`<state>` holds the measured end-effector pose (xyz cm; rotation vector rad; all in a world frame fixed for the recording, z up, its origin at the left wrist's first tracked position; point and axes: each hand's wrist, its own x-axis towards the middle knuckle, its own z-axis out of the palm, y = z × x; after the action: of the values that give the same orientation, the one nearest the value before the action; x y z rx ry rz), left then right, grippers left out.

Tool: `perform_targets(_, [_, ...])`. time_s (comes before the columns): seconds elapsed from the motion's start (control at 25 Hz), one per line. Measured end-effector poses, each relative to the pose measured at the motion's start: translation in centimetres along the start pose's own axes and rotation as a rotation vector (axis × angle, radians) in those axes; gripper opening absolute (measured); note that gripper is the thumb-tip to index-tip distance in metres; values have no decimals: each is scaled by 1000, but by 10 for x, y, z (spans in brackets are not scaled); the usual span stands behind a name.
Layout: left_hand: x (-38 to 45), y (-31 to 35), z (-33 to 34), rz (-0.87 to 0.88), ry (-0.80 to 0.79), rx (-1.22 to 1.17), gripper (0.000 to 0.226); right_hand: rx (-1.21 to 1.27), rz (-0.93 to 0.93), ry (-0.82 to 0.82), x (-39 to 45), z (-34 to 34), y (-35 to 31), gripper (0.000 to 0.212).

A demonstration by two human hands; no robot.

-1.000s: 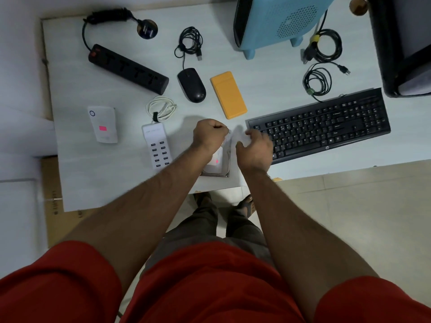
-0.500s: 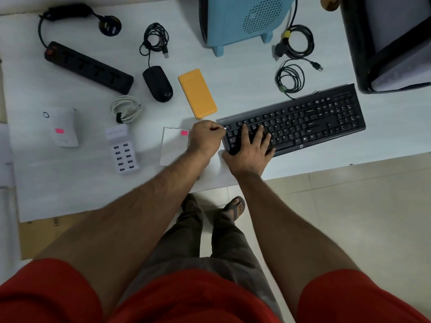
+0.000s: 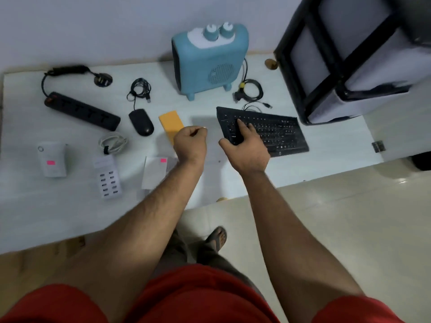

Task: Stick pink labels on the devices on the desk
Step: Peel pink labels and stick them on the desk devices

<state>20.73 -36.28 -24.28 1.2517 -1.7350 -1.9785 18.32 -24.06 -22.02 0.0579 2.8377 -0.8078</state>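
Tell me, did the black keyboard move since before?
Yes. The right hand grips the keyboard, and its left end has swung away from the desk's near edge, toward the blue heater.

A black-framed cabinet (image 3: 354, 57) is standing at the bench's (image 3: 326, 157) right end. A brown cardboard box (image 3: 35, 257) is sitting under the bench's near edge, and beige floor tiles (image 3: 349, 217) are stretching rightward.
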Motion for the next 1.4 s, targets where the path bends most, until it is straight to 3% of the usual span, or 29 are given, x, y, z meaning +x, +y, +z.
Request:
perform_targets(0.12, [-15, 44, 32, 53, -85, -62, 20, 234, 78, 12, 15, -70, -16, 64])
perform_targets(0.28, [-34, 84, 78, 167, -222, -46, 10, 511, 52, -11, 30, -134, -27, 16])
perform_targets(0.56, [-65, 117, 125, 187, -314, -123, 12, 650, 183, -92, 41, -205, -32, 20])
perform_targets(0.76, [-76, 130, 139, 108, -366, -166, 22, 656, 198, -134, 42, -214, -23, 23])
perform_targets(1.2, [-75, 135, 153, -54, -384, -184, 7, 691, 136, -196, 45, -217, -10, 29])
perform_targets(1.4, [-79, 136, 161, -176, -388, -234, 21, 723, 110, -201, 46, -216, -7, 33])
